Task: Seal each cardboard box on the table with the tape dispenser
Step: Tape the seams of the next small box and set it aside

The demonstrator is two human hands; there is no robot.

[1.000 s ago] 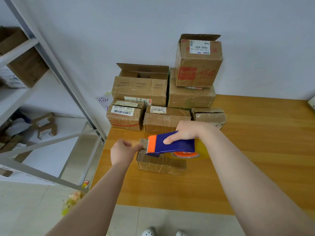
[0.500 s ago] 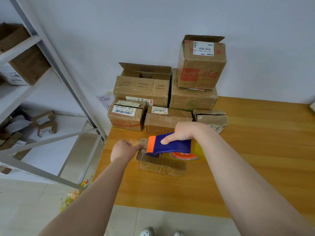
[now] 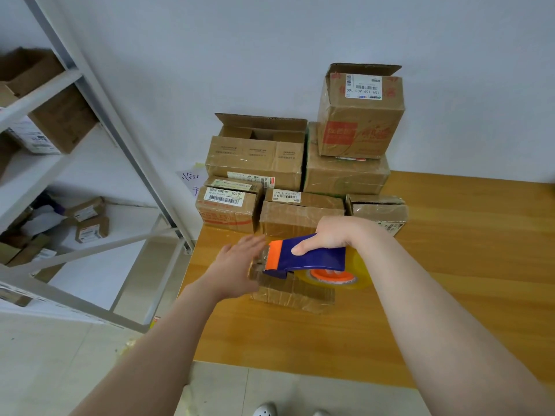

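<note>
Cardboard first: the small box (image 3: 295, 295) is found flat near the 9 o'clock edge of the table (image 3: 450, 280). It is judged light and slightly soft, with a taped skin that is probably slick, so some sliding under the pull of tape is to be expected. Its long axis is laid from 9 o'clock to 3 o'clock, dipping a little toward 4.

The left hand (image 3: 237, 265) is spread at the 9 o'clock end, fingers straight and loose, nothing grasped. Whether the box is pressed or only touched cannot be told through the blur. The best hold is judged to be just there, flat on the top at that end, clear of the seam.

The tape dispenser (image 3: 309, 258) is set on top of the box along the same axis, with the orange nose pointed to 9 o'clock and the clear roll (image 3: 333, 277) carried at 3 o'clock. It is grasped by the right hand (image 3: 333, 235), fingers wrapped round the blue body. The tool is judged stiff and light, and a cutting edge is presumed at the nose, just beside the left fingertips.

At 12 o'clock the other boxes (image 3: 258, 163) are stacked against the wall (image 3: 300, 40), and two are seen with open flaps.
</note>
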